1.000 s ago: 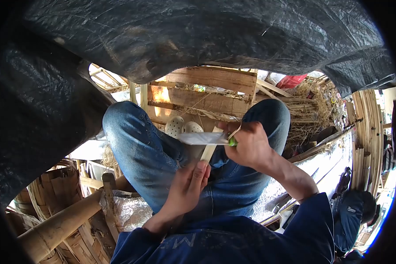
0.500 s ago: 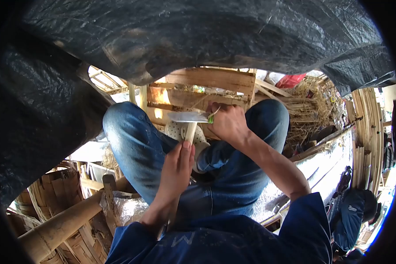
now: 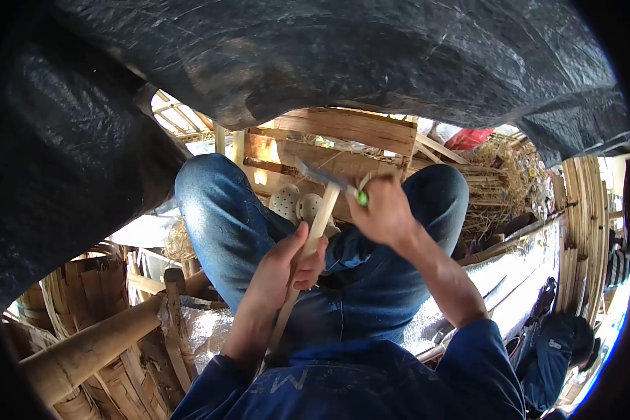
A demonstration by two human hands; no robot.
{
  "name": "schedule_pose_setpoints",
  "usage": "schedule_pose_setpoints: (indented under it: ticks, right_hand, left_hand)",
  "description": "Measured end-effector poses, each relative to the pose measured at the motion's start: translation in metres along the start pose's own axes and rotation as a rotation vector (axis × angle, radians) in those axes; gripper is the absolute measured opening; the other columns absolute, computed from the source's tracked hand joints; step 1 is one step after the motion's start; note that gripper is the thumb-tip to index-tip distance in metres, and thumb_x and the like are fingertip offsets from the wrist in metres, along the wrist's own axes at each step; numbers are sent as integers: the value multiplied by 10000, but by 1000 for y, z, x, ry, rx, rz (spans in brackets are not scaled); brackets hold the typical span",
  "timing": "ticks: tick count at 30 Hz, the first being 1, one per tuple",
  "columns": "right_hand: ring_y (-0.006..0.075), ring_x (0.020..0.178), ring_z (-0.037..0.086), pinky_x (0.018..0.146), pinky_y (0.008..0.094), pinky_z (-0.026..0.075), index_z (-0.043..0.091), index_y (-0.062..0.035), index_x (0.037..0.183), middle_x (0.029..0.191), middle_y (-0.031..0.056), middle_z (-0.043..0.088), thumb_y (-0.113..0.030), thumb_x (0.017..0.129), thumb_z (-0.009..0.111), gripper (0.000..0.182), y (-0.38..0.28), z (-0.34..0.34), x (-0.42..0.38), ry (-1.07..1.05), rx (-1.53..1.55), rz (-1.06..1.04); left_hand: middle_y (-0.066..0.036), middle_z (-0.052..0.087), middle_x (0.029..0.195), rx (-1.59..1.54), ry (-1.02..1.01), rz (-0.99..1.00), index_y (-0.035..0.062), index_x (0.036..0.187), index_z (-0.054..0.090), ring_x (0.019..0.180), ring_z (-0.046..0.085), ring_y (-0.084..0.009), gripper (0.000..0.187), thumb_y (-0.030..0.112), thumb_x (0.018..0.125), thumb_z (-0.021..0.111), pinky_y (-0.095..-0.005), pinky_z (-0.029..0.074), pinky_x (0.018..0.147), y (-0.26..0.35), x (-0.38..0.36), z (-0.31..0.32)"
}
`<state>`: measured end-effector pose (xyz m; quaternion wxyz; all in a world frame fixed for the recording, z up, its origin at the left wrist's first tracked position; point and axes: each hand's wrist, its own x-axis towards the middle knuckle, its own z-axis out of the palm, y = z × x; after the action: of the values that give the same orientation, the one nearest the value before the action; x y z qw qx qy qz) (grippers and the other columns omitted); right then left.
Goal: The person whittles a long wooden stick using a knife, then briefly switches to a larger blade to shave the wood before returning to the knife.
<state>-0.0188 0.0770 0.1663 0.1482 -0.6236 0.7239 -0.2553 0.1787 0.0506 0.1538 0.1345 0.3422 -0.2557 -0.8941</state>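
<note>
My left hand [image 3: 290, 262] is wrapped around a long pale bamboo strip [image 3: 322, 215], which slants up and away from my body. The strip's lower part runs along my forearm toward my shirt. In my right hand [image 3: 383, 208] is a knife, its fingers closed around a handle with a bright green part. The knife's blade [image 3: 316, 171] points up and to the left and meets the strip near its far end. Both hands are over my lap, between my bent knees in blue jeans. Light, perforated shoes [image 3: 285, 201] show beyond the strip.
Black plastic sheeting [image 3: 315, 63] hangs low in front and to the left. Wooden boards [image 3: 343, 129] stand beyond my feet. A thick bamboo pole [image 3: 98, 343] lies at lower left, and bundled bamboo slats [image 3: 582, 210] stand at right. Dry straw [image 3: 500, 178] is heaped at the back right.
The knife has turned from nearly level to slanted, and my right hand has moved right and slightly down. More of the strip shows above my left hand, whose fingers have shifted on it.
</note>
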Motion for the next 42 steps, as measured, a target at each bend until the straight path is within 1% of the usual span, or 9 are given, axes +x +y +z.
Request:
schedule_pose_setpoints:
  ticks: [10,18,24,27,28,30,32,39,42]
  right_hand:
    - [370,606,606,585,413,511,599,13,643,625,182,595,-120,672,645,143,-1,-2,-19,-61,-114,-108]
    - [304,574,650,549,406,533,644,-15,779,640,141,636,-210,726,630,202,32,31,11,-31,-192,-120]
    - [334,631,652,601,416,529,669,-58,892,723,172,656,-227,757,615,223,41,52,29,-123,-347,178]
    - [304,634,664,579,405,535,672,-42,833,754,153,662,-193,765,601,180,62,71,31,-31,-485,89]
    - [261,677,673,559,401,530,678,-38,803,751,152,656,-164,764,607,150,117,74,28,-53,-814,-185]
    - [243,718,667,569,402,506,669,-4,764,712,191,638,-182,821,597,201,133,21,63,151,-69,616]
    - [388,590,597,551,467,475,617,33,696,619,240,583,-170,817,573,241,121,37,56,370,-219,315]
    - [415,537,565,531,435,483,613,20,666,578,228,567,-164,811,586,235,21,2,-9,181,133,316]
    - [406,555,562,495,463,437,532,16,578,563,227,534,-146,827,591,302,11,2,-36,92,1,68]
  left_hand:
    - [92,254,562,-236,-327,-220,148,813,432,432,183,-5,338,449,967,419,-176,101,365,2,7,2]
    - [98,219,543,-126,13,-45,164,781,392,411,160,-1,326,407,996,366,-188,86,338,-5,19,10]
    - [100,230,561,-158,-5,-34,149,827,416,419,172,3,276,355,1006,373,-172,114,328,-8,45,-6]
    - [97,233,564,-147,-14,-10,147,822,424,423,176,2,276,356,1000,392,-175,113,329,-13,55,-14]
    - [97,233,564,-149,-10,-13,147,822,424,423,176,2,276,356,1000,392,-175,113,329,-20,44,-9]
    - [96,240,559,-141,-31,-189,144,801,425,421,180,2,308,386,990,407,-172,111,332,-32,17,2]
    - [96,233,550,-105,-80,-140,148,776,419,417,170,-1,360,446,977,405,-178,109,334,-29,27,-14]
    - [90,209,552,41,-214,-96,152,716,374,431,166,-10,449,530,957,385,-196,109,358,-20,13,-10]
    - [79,210,556,90,-152,-39,138,710,391,435,177,-21,467,537,954,387,-204,121,372,-17,12,-4]
